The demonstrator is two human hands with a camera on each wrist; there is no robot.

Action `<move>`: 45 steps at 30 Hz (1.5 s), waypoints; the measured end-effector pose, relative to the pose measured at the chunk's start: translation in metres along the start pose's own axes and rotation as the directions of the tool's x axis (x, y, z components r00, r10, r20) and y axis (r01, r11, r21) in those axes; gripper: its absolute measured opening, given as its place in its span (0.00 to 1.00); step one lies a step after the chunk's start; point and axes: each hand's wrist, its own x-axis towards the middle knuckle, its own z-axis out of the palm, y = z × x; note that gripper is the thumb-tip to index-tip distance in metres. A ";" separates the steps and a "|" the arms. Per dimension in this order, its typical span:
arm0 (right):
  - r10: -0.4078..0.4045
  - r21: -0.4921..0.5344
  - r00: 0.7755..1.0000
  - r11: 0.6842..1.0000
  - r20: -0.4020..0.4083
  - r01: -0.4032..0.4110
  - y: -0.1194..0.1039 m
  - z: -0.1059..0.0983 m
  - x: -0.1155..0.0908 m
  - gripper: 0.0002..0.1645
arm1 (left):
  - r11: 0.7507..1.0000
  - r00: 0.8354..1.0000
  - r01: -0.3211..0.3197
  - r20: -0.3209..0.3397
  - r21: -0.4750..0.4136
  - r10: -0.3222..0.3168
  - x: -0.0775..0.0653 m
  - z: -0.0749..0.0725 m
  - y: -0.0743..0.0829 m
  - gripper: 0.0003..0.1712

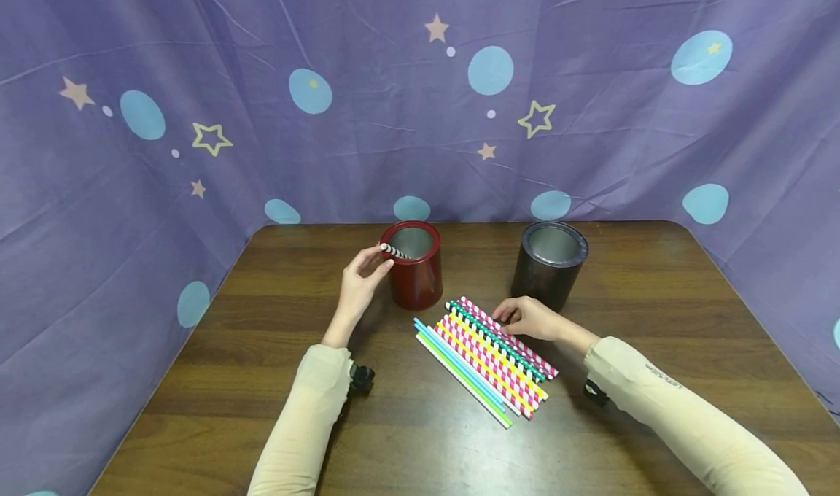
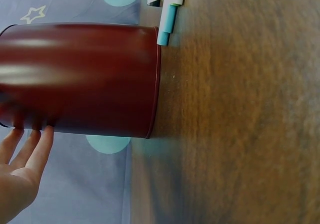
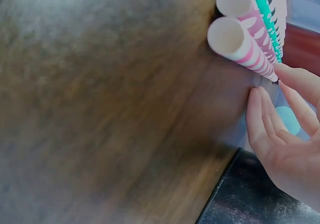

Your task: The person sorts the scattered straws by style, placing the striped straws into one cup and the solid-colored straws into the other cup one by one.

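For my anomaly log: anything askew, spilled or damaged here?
Nothing stands out as spilled or damaged: the glossy red cylindrical can and glossy black cylindrical can stand upright. The slim multicoloured straws lie in a slanted row, ends slightly uneven; one black-and-white striped straw slants at the red can's rim, beside the left hand.

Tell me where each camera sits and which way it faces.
Head: on the head, looking forward and down at a brown wooden table; left hand, right hand and cream sleeves show.
Left wrist: on that wrist, looking at a glossy dark-red cylindrical can, sideways in the picture; part of the left hand shows, lower left.
Right wrist: on that wrist, looking along colourful patterned round straws; part of the right hand shows.
Head and left wrist share the can.
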 end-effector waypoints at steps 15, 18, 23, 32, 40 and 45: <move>0.002 -0.055 1.000 0.998 -0.002 -0.002 0.004 0.003 0.003 0.15 | 1.000 1.000 0.000 -0.005 -0.011 0.000 0.000 0.000 -0.001 0.18; -0.002 -0.059 1.000 0.998 0.005 0.002 0.004 0.003 0.003 0.16 | 1.000 1.000 -0.002 -0.006 -0.014 0.002 0.000 0.000 -0.001 0.18; -0.005 -0.050 1.000 0.999 0.019 0.006 0.003 0.001 0.003 0.18 | 1.000 1.000 -0.004 0.000 -0.019 0.004 0.000 0.000 -0.002 0.18; -0.008 -0.032 1.000 0.999 0.028 0.009 0.000 -0.003 0.002 0.18 | 0.998 1.000 0.003 0.011 -0.060 -0.002 0.000 0.000 -0.003 0.18; -0.020 -0.039 0.999 0.999 -0.037 0.018 -0.002 -0.005 0.000 0.18 | 0.999 1.000 0.028 0.005 -0.034 -0.028 0.001 0.000 -0.003 0.18; -0.022 -0.013 0.995 1.000 -0.098 0.021 -0.004 -0.006 0.000 0.18 | 0.999 1.000 0.019 0.004 -0.042 -0.019 0.001 -0.001 -0.003 0.18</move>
